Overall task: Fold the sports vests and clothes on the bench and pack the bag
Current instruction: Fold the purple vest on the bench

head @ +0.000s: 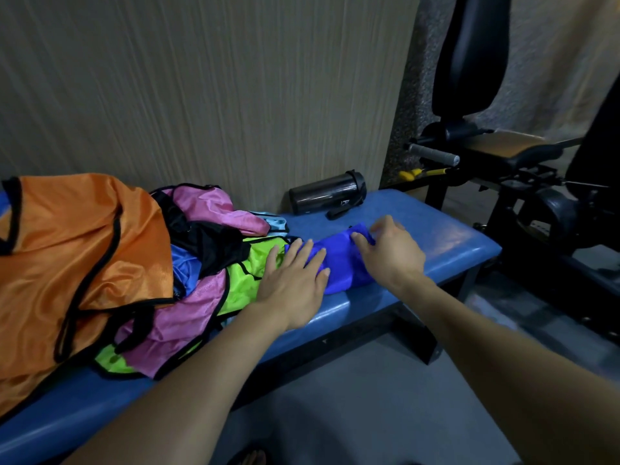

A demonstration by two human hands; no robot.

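Note:
A folded dark blue vest (340, 260) lies on the blue padded bench (436, 236), right of a heap of vests. My left hand (292, 283) lies flat on its left part, fingers straight, pressing it down. My right hand (389, 251) pinches the far right edge of the blue vest with curled fingers. The heap holds an orange vest (77, 250), pink vests (214, 209), a neon green vest (248, 276) and a black garment (214, 243). No bag is in view.
A dark shaker bottle (327, 193) lies on its side at the bench's back edge against the beige wall. Black gym machinery (503, 152) stands to the right, close to the bench end. Grey floor lies in front.

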